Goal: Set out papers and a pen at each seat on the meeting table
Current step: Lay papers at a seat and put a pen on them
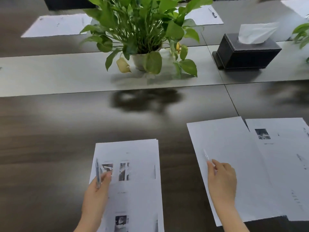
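Dark wood-grain meeting table (50, 148) fills the view, a pale strip running across its middle. Nearest, the left hand (96, 193) pinches a clear pen (97, 173) over the left edge of a printed stack of papers (133, 181). Beside it, the right hand (222, 181) holds a second pen (206, 155) between its fingertips above a blank sheet (234, 156), which overlaps another printed page (284, 164). Farther off, a leafy potted plant (142, 30) and a black tissue box (245, 51) stand on the strip. Across the table lie two more sheets (55, 25), one (204, 15) topped by a pen (212, 12).
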A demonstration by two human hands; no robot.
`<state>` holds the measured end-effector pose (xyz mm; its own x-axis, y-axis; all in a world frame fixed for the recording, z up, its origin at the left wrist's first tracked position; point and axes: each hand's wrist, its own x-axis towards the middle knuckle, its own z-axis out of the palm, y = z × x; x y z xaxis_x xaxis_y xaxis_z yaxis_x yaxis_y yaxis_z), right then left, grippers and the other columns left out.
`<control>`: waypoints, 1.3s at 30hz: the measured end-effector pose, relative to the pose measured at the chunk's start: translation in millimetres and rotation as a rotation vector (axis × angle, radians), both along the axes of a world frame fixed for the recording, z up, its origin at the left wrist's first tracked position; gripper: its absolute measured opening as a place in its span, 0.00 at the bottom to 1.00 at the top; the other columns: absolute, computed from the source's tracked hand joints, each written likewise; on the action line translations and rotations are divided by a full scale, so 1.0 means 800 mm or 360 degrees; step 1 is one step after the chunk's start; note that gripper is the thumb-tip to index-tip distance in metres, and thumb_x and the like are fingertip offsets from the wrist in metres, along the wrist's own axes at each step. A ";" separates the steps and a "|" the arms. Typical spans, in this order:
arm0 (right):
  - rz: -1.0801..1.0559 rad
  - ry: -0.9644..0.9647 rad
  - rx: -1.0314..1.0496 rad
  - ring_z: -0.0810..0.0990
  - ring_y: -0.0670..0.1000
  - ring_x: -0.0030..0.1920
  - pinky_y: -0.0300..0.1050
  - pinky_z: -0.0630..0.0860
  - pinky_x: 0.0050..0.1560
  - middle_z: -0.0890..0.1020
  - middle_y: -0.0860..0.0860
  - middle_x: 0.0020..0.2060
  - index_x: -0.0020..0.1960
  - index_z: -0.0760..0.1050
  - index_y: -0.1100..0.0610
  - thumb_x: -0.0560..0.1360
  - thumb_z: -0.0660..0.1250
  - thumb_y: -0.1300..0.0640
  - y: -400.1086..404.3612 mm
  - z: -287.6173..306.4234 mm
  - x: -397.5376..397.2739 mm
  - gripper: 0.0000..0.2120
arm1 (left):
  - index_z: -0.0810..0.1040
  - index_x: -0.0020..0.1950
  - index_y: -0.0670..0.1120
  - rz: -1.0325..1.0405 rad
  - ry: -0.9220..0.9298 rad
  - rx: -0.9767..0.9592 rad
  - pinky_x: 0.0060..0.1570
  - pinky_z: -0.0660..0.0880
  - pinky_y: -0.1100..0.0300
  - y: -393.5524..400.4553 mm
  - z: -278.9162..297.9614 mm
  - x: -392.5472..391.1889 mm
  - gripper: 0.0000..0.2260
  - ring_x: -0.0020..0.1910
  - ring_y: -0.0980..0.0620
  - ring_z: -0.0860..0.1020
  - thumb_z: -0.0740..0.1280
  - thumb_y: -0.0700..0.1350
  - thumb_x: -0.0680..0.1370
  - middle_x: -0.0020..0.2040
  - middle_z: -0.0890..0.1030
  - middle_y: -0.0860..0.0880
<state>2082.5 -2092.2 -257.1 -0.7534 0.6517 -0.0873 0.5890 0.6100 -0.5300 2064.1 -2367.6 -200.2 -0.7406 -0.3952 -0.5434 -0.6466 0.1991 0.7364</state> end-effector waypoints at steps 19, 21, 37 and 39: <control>0.0253 -0.0574 0.0205 0.42 0.54 0.77 0.56 0.39 0.74 0.47 0.51 0.77 0.76 0.48 0.48 0.69 0.38 0.35 -0.009 -0.015 0.045 0.38 | 0.75 0.38 0.58 -0.0077 0.0147 -0.0225 0.53 0.73 0.45 -0.054 -0.004 0.030 0.13 0.49 0.43 0.73 0.61 0.44 0.79 0.46 0.77 0.45; 0.0238 -0.0560 0.0246 0.43 0.54 0.77 0.56 0.40 0.74 0.48 0.52 0.77 0.76 0.48 0.48 0.70 0.39 0.37 -0.014 -0.016 0.046 0.36 | 0.75 0.38 0.59 -0.0074 0.0146 -0.0218 0.54 0.73 0.45 -0.055 -0.005 0.031 0.12 0.49 0.42 0.73 0.61 0.44 0.79 0.47 0.77 0.44; 0.0228 -0.0496 0.0293 0.44 0.56 0.77 0.56 0.38 0.73 0.49 0.53 0.77 0.76 0.51 0.50 0.74 0.39 0.36 -0.017 -0.026 0.036 0.34 | 0.78 0.47 0.52 -0.0060 0.0118 -0.0220 0.55 0.73 0.44 -0.069 -0.018 0.037 0.06 0.51 0.42 0.74 0.62 0.45 0.78 0.50 0.78 0.43; 0.0242 -0.0520 0.0291 0.44 0.56 0.77 0.56 0.39 0.73 0.49 0.53 0.77 0.76 0.50 0.50 0.73 0.39 0.37 -0.016 -0.026 0.035 0.35 | 0.78 0.47 0.52 -0.0066 0.0099 -0.0225 0.56 0.73 0.44 -0.069 -0.018 0.037 0.06 0.51 0.42 0.73 0.62 0.46 0.79 0.50 0.78 0.44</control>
<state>2110.5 -2104.7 -277.9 -0.7942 0.5620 -0.2309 0.6044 0.7700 -0.2047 2093.8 -2422.7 -214.9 -0.7884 -0.4327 -0.4373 -0.5897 0.3292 0.7374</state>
